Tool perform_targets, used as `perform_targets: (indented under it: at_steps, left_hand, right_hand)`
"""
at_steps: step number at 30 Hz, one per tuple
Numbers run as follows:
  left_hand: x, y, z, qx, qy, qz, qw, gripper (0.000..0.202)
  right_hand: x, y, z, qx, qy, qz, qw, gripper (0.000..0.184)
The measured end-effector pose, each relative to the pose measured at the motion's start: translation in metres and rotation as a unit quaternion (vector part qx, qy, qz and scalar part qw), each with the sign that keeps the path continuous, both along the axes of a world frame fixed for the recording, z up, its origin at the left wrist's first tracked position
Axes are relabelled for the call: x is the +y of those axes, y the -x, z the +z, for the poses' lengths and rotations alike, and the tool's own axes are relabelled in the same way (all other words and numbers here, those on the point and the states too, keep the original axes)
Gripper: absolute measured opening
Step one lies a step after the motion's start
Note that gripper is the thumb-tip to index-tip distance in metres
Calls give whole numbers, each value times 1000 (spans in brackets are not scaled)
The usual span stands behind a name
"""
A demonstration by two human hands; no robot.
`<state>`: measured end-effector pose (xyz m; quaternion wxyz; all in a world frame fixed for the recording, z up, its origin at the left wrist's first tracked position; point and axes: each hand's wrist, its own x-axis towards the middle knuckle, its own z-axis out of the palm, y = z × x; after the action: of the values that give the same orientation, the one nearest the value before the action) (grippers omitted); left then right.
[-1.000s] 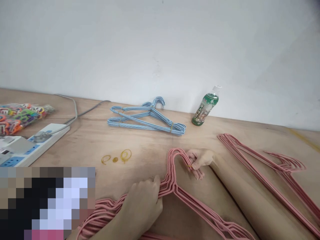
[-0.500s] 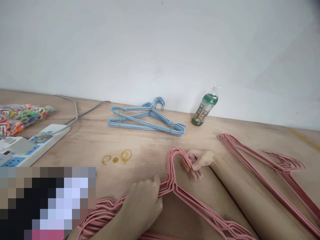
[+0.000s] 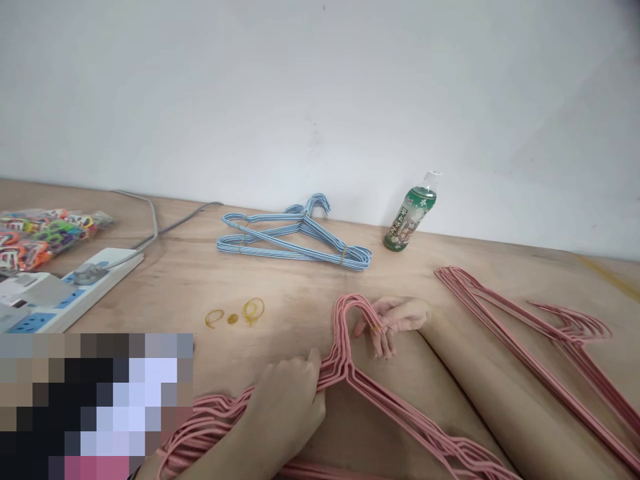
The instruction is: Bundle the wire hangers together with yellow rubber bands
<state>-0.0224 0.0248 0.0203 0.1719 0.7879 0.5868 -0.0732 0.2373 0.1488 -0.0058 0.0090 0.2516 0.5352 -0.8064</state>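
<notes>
A bundle of pink hangers (image 3: 345, 347) lies in front of me, hooks pointing away and curving right. My left hand (image 3: 290, 403) is closed round the hangers' left shoulder, just below the hooks. At the hook tips, my right hand (image 3: 397, 320) pinches a small yellow rubber band (image 3: 377, 327); some of its fingers hang down under the tips. How far the band goes round the hooks is partly hidden by the fingers. To the left lie several loose yellow rubber bands (image 3: 253, 310) on the wooden table (image 3: 200, 280).
A banded stack of blue hangers (image 3: 295, 237) lies near the wall. Right of it stands a green-labelled bottle (image 3: 411, 213). More pink hangers (image 3: 500, 333) lie beyond my right forearm. At left are a power strip (image 3: 95, 283) with cables and bagged colourful items (image 3: 50, 233).
My right hand's fingers have shifted slightly at the hook tips, with a finger now reaching behind them inside the curve. My left hand keeps its hold on the pink hangers.
</notes>
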Motion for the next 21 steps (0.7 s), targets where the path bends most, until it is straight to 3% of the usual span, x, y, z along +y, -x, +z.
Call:
perform_targets:
  at_steps: [21]
  left_hand:
    - [0, 1, -2, 0, 5, 4, 1000, 23]
  right_hand:
    - [5, 0, -7, 21, 79, 35, 996, 30]
